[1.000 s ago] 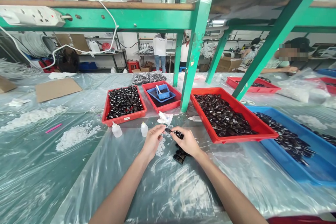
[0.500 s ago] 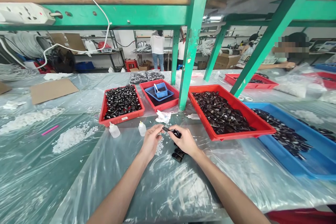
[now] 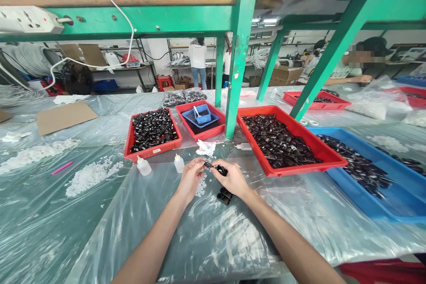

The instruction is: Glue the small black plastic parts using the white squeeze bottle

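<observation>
My left hand (image 3: 192,178) and my right hand (image 3: 233,177) meet over the plastic-covered table, both with fingers pinched. Between their fingertips is a small black glossy part (image 3: 208,164), held from both sides. Another rounded black piece (image 3: 221,170) shows at my right hand's fingers; whether it is joined to the first I cannot tell. Just below my right hand, a few flat black parts (image 3: 225,195) lie in a short overlapping row. Small white bits (image 3: 201,186) are scattered on the table beneath my hands. A crumpled white tissue (image 3: 205,147) lies just beyond them.
Red trays of black parts stand at left (image 3: 152,148) and right (image 3: 336,163), with a blue tray (image 3: 408,206) farther right. Two squeeze bottles (image 3: 144,166) (image 3: 179,163) stand left of my hands. A green post (image 3: 235,75) rises ahead. A co-worker (image 3: 349,69) sits at the far right.
The whole view has shifted slightly, so things appear a little farther left. Both hands keep their pinch on the black part, with hardly any movement.
</observation>
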Demonstrator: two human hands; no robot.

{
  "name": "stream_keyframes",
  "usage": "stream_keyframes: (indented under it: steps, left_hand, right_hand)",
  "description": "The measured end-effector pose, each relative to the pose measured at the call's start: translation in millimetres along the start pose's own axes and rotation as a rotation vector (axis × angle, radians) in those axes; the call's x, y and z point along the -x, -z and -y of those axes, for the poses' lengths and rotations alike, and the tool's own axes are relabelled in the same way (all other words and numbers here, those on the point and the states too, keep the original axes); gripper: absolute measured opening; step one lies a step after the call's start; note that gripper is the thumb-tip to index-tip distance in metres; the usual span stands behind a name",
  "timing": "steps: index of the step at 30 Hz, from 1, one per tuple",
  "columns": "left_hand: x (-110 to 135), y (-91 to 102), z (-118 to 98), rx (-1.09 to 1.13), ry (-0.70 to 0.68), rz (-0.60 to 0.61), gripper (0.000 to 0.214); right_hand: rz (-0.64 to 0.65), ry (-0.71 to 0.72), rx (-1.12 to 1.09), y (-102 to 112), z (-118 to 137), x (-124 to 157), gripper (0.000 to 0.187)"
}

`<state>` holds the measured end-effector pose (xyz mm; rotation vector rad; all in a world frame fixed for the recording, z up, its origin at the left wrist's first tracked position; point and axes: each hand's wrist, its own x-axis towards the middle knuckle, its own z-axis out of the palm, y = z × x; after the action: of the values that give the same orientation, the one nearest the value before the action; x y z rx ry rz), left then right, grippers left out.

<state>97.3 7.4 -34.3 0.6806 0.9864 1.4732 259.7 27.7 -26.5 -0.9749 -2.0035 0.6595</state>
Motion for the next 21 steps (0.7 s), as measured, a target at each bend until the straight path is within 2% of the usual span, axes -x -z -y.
stream_keyframes:
  steps: [6, 9, 11, 14, 18, 21]
  left_hand:
    - [0, 0.4, 4, -0.048, -0.039, -0.001, 0.026]
    - [0, 1.2, 4, -0.15, -0.142, -0.01, 0.023]
    - [1, 1.7, 4, -0.298, -0.275, -0.017, 0.02]
    - [2, 2.0, 3, -0.458, -0.427, 0.004, 0.018]
    - [3, 1.0, 2, -0.402, -0.43, -0.057, 0.02]
    - [6, -1.2, -1, -0.36, -0.45, -0.116, 0.023]
  right_hand:
    - [0.019, 0.012, -0.002, 1, 1, 1, 0.02]
    - [0.007, -0.039, -0.035, 1, 0, 0, 0.018]
    - [0.006, -0.135, -0.139, 0, 0, -1, 0.02]
    - [0.051, -0.332, -0.43, -3, 4, -2, 0.025]
    - [0.1, -0.623, -0.865, -9, 11, -3, 0.028]
    - [0.1, -0.78, -1.017, -15, 11, -2, 0.024]
